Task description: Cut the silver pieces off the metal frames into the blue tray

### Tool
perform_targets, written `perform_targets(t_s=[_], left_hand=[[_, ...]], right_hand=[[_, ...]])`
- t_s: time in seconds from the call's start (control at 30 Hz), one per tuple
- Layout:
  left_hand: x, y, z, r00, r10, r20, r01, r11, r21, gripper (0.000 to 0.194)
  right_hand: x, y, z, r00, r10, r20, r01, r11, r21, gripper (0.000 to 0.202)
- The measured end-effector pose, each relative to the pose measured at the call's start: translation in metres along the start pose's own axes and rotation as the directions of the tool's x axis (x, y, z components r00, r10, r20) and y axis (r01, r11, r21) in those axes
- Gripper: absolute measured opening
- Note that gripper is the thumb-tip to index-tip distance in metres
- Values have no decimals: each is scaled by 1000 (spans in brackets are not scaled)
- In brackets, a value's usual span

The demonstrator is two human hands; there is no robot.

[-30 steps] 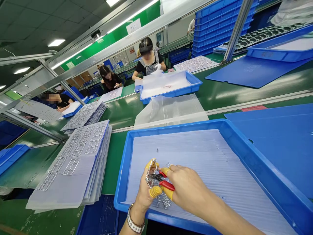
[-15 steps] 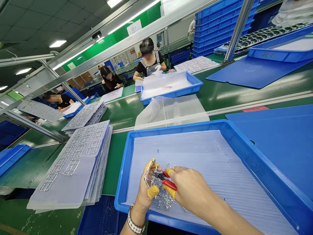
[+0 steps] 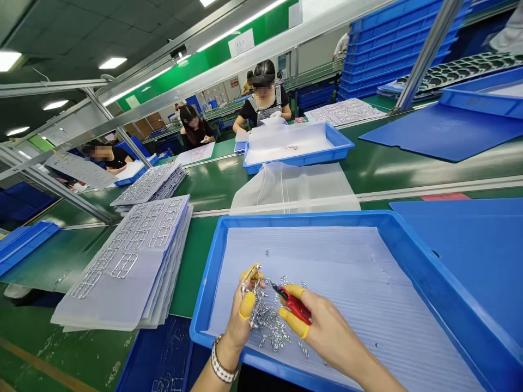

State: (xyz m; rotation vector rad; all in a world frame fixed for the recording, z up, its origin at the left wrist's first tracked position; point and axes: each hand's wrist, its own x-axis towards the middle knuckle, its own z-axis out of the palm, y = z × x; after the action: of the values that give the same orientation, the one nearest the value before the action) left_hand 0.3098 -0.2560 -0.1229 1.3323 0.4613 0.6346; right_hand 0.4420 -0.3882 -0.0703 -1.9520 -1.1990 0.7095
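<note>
My left hand (image 3: 240,307), with yellow finger cots, pinches a silvery sprue frame (image 3: 252,276) above a blue tray (image 3: 212,239). In my right hand (image 3: 316,316), also in yellow finger cots, are red-handled nippers (image 3: 295,306). Their dark jaws point at the frame and stand a little apart from it. Beneath both hands, a heap of small shiny silver parts (image 3: 274,329) lies on the tray's white liner (image 3: 327,256). One loose part (image 3: 267,253) sits alone farther back on the liner.
Left of the tray stands a stack of foam sheets (image 3: 151,272) with silver sprue frames (image 3: 125,265) on top. A blue board (image 3: 478,239) lies to the right. Across the bench are another blue tray (image 3: 298,158) and several people at work. A metal post (image 3: 429,54) rises at right.
The nippers have drawn back to the right, away from the sprue frame. My left hand still holds the frame, slightly turned. The whole view has shifted a little.
</note>
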Motion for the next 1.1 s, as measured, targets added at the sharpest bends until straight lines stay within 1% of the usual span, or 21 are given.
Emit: perform_targets(t_s=[0.07,0.13,0.23,0.33,0.43,0.53,0.6,0.67,0.77,0.8,0.87,0.93,1.0,1.03,1.1], left_hand=[[2,1,-6,999,42,30,-44,994,102,72],[4,5,-15,998,58,36,-62,989,132,76],[7,15,-32,997,67,-30,-65,996,59,75],[6,23,-43,990,26,-136,-29,999,-20,74],[3,26,-42,980,-28,-197,11,996,-89,75],[-1,25,-39,977,-94,-193,59,981,-183,71],[-4,25,-41,979,-134,-155,98,970,-222,66],[-6,25,-47,987,-152,-53,138,970,-202,63],[-9,29,-60,979,-140,146,159,980,-123,74],[-10,31,-65,971,-134,198,157,982,-106,79],[-12,33,-73,957,-118,266,149,984,-97,86],[-14,34,-80,946,-117,304,151,984,-93,92],[-16,34,-84,941,-127,313,168,980,-106,96],[-17,33,-85,944,-131,303,176,976,-126,96],[-18,32,-83,956,-130,265,184,964,-193,93]], right_hand=[[-1,8,0,999,32,-22,-30,997,76,26],[-4,17,-1,997,69,-37,-65,994,91,32],[-8,30,-3,992,122,-26,-121,991,55,36],[-9,36,-3,989,144,-13,-143,988,59,35],[-5,34,3,990,142,-5,-141,985,96,32],[1,30,9,993,121,-2,-120,986,114,33],[4,27,12,994,104,22,-106,989,103,34],[4,25,12,993,95,66,-100,993,68,35],[2,29,12,985,104,135,-103,995,-15,38],[2,31,12,981,115,154,-108,993,-49,40],[1,36,13,975,141,170,-121,985,-119,44],[1,40,14,972,161,173,-129,974,-185,48],[2,42,15,976,148,159,-108,966,-236,49],[3,42,16,983,115,146,-76,965,-250,47],[5,40,16,994,-25,111,53,965,-257,43]])
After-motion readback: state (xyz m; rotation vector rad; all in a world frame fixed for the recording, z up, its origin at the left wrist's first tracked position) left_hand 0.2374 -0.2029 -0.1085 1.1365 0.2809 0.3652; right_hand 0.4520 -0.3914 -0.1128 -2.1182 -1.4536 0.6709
